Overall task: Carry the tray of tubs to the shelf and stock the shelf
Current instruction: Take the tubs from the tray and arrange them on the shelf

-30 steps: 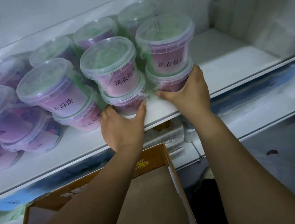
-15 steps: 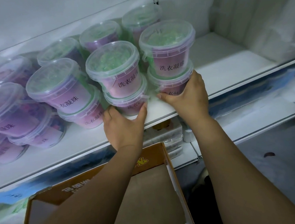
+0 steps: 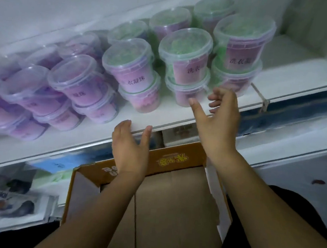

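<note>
My left hand point(image 3: 129, 148) and right hand point(image 3: 220, 126) hover, fingers loose, gripping nothing, before the clear purple-labelled plastic tubs point(image 3: 184, 66) stacked in twos on the white shelf point(image 3: 169, 117), above an open brown cardboard box point(image 3: 171, 212).

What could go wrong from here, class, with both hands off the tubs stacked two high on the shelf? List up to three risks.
1. The right hand hovers open close to a two-high stack; a careless swing could topple its top tub.
2. Front stacks stand near the shelf edge, so a knocked tub might fall toward the cardboard box below.
3. The left hand is by the shelf lip; a bump could shake the stacks.
</note>
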The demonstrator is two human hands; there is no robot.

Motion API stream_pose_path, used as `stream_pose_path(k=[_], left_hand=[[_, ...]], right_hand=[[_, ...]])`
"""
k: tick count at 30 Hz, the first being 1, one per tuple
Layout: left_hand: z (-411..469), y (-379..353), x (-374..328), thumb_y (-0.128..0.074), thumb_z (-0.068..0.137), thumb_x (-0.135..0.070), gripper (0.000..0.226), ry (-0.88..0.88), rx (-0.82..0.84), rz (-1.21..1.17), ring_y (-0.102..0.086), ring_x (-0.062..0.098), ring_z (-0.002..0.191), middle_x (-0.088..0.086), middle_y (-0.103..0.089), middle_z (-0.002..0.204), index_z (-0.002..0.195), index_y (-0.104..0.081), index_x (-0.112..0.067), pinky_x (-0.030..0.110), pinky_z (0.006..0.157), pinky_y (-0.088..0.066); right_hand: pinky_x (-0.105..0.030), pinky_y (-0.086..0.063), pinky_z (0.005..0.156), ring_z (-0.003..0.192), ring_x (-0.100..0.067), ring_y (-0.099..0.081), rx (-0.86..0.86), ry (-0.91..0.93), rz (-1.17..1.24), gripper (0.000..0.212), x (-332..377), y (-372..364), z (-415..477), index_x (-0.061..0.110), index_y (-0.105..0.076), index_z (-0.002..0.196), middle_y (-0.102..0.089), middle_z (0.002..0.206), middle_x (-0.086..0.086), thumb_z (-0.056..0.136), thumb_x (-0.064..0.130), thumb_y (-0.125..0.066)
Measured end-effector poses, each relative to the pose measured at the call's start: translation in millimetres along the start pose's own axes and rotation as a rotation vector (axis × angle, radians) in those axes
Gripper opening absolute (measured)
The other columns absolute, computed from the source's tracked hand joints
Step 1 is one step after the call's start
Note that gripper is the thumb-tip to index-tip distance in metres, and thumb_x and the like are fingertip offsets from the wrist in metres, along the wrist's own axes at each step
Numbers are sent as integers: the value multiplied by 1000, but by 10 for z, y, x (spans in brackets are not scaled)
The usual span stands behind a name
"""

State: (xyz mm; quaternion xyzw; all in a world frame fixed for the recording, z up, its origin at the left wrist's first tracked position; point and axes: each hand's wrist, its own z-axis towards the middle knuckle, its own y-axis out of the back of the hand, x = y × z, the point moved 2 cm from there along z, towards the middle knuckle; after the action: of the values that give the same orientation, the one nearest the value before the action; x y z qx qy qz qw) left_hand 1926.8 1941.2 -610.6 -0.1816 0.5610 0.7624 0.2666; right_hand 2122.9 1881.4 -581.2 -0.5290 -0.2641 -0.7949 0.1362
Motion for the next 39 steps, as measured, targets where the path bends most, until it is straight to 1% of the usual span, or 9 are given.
stream_pose_path(k=[3,7,11,15,18,21,27,32,39], left_hand=[[109,339,400,-56,92,-59,73,90,-52,141,-45,27,129,13,-51,138,139,-46,-5,40,107,-39],[340,515,736,-36,89,-77,98,70,132,387,-24,30,148,15,-28,160,153,-25,-4,44,121,-25],[619,512,874,-31,87,-82,102,52,195,414,-17,29,151,13,-23,163,155,-23,-5,45,123,-20],[829,386,860,-41,83,-80,95,71,107,373,-35,31,136,14,-44,143,139,-42,-4,43,113,-32],[911,281,826,-43,78,-84,96,152,8,349,-41,31,129,12,-49,135,131,-49,-5,42,108,-34],[955,190,841,-44,74,-89,98,215,-51,365,-41,31,128,11,-49,134,127,-52,-6,43,107,-33],[959,124,915,-47,74,-86,91,213,-123,305,-42,28,127,6,-51,134,124,-57,-11,41,106,-33],[914,140,955,-52,73,-84,92,201,-140,226,-43,25,131,3,-52,138,131,-55,-12,40,109,-34],[857,168,955,-50,71,-87,94,201,-137,181,-47,19,131,-2,-57,138,133,-57,-17,40,111,-38]], right_hand=[[-28,-50,90,106,-13,-53,227,130,-100,56,155,-285,-288,17,-51,126,-53,118,3,84,45,-75],[-38,-35,112,142,-24,-30,465,343,-466,84,248,-612,-440,12,-29,151,-36,153,-8,88,58,-61],[-45,-27,120,150,-28,-17,515,254,-584,93,184,-875,-406,10,-14,156,-19,164,-10,91,69,-42],[-43,-28,119,149,-29,-24,461,204,-587,102,146,-1136,-300,10,-13,156,-24,162,-11,85,74,-50],[-43,-35,116,144,-29,-35,385,203,-594,109,126,-1303,-212,10,-16,155,-34,157,-11,79,77,-55],[-42,-34,113,138,-29,-42,297,217,-647,113,114,-1429,-131,5,-20,153,-44,151,-13,77,80,-55],[-41,-38,108,123,-28,-55,170,230,-693,101,83,-1493,-147,5,-45,139,-63,130,-11,75,83,-54],[-39,-49,100,118,-29,-61,177,196,-615,98,95,-1438,-181,11,-48,135,-64,129,-8,71,84,-57],[-37,-53,90,110,-27,-64,147,219,-586,92,92,-1377,-262,12,-50,129,-67,121,-5,71,83,-58]])
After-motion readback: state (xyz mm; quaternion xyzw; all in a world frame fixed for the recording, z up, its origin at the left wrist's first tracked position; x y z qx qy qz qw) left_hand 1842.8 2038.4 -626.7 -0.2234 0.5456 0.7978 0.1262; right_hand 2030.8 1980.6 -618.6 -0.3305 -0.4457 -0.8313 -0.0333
